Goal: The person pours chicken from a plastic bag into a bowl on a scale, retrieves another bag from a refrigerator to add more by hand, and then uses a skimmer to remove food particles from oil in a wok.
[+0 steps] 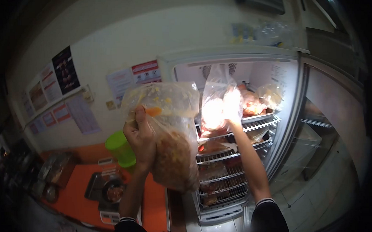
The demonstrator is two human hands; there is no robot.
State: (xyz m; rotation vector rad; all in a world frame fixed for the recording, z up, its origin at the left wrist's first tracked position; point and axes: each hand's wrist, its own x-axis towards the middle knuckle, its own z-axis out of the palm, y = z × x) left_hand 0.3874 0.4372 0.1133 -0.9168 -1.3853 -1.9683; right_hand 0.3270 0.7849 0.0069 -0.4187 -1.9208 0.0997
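Note:
My left hand (140,136) is closed on a clear plastic bag (173,160), thumb in front, and lifts it beside the open fridge. The bag's lower part is full of brownish food, and an orange piece and yellow bits cling inside its upper part. Into the upper part of the fridge (210,216) reaches my right hand (233,109), at a second clear plastic bag (213,115) with pale and reddish contents. Strong glare washes out that hand, so its fingers cannot be made out. To its right, more bagged reddish food (252,105) lies on a metal tray (258,116).
Wire shelves (221,172) below hold more bagged food. The fridge door (335,122) stands open at right. At left, an orange counter (75,185) bears a scale (109,216), a bowl of food (114,191) and a green container (121,148). Papers (82,114) hang on the wall.

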